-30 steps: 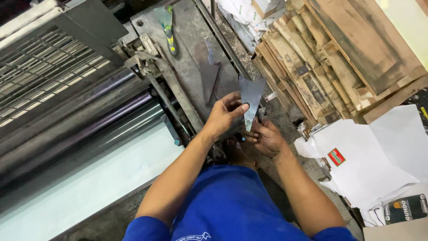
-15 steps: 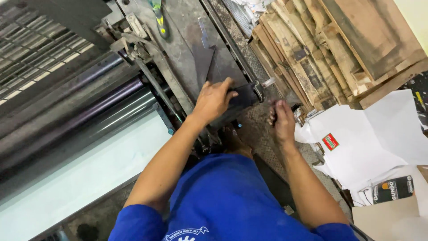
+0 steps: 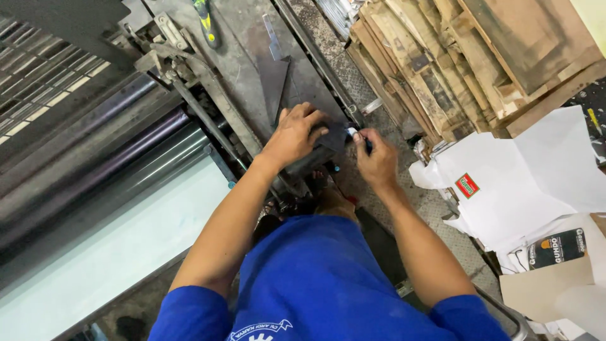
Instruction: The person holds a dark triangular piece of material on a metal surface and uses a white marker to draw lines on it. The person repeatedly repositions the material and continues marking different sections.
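Two hands worked at the edge of the steel deck (image 3: 252, 69) of the press. Half a second before, your left hand (image 3: 297, 136) lay flat and open on the dark plate (image 3: 319, 155); now its grip was closed on that plate, fingers curled over the far edge and thumb across the top. Your right hand (image 3: 377, 161), which had hung apart and lower beside the deck, had come in until it sat just beside the plate's right corner, its grip narrow and pinched on a small white-tipped object (image 3: 353, 132) that I could not identify. The plate sat at the near right end of the deck, above the rollers' (image 3: 95, 151) end frame. To my eye, you had gone from steadying the plate to working on its corner.
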